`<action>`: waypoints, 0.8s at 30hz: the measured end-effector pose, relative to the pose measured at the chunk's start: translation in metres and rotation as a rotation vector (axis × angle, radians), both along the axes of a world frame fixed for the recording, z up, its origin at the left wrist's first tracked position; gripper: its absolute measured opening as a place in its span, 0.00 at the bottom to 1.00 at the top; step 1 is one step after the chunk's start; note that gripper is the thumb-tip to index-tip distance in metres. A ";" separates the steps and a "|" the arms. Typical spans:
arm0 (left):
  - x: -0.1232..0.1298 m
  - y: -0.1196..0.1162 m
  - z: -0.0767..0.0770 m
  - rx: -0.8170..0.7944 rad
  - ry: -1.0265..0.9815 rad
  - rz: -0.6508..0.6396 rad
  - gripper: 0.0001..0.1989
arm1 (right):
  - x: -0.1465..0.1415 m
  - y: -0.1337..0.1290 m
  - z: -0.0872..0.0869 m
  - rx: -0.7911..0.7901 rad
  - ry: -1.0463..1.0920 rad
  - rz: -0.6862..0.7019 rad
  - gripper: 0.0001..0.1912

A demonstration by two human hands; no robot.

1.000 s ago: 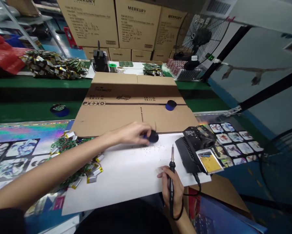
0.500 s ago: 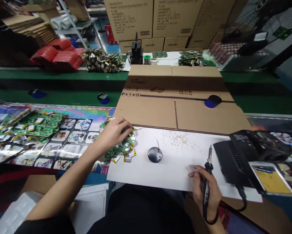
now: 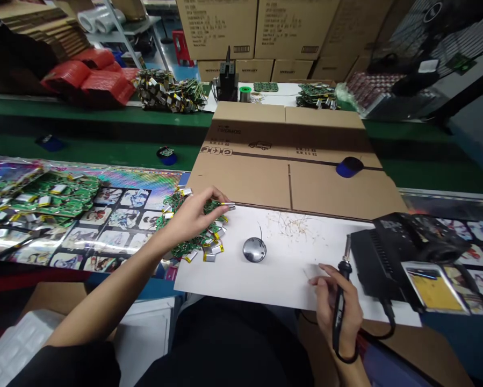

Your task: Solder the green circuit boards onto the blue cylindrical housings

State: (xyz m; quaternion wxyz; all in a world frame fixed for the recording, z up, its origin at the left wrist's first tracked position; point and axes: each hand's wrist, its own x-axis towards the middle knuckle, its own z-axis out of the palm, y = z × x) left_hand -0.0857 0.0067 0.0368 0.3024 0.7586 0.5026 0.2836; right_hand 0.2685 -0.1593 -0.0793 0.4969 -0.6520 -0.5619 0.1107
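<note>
Left hand [image 3: 193, 217] at far edge of white paper sheet [image 3: 221, 282], fingers pinching small battery pack [image 3: 227, 206] just above heap of green circuit boards with batteries [image 3: 193, 239]. Right hand [image 3: 338, 309] near, fingers closed round soldering iron [image 3: 345, 271]. Round metal puck [image 3: 254, 250] between hands, soldering station [image 3: 402, 252] right, flattened cardboard box [image 3: 289, 183] far

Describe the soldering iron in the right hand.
The soldering iron has a slim black grip and a narrow metal shaft and tip, pointing up with a slight tilt. The right hand wraps around its grip. Its tip touches nothing, standing over the white sheet beside the black soldering station.
</note>
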 end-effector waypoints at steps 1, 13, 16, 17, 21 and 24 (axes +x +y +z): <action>0.003 -0.003 0.002 -0.029 -0.072 0.029 0.11 | -0.002 0.001 0.002 0.006 0.013 -0.009 0.14; 0.050 -0.003 0.005 -0.027 -0.278 -0.012 0.12 | -0.077 0.046 0.045 0.216 0.151 0.366 0.24; 0.058 -0.007 0.004 -0.167 -0.469 -0.032 0.14 | -0.087 0.053 0.051 0.198 0.187 0.382 0.26; 0.062 -0.009 0.004 -0.219 -0.529 -0.040 0.15 | -0.090 0.055 0.052 0.189 0.216 0.385 0.27; 0.077 -0.018 0.002 -0.364 -0.647 -0.044 0.17 | -0.101 0.062 0.059 0.186 0.320 0.368 0.25; 0.083 -0.020 -0.002 -0.428 -0.666 -0.057 0.18 | -0.105 0.064 0.063 0.215 0.337 0.338 0.21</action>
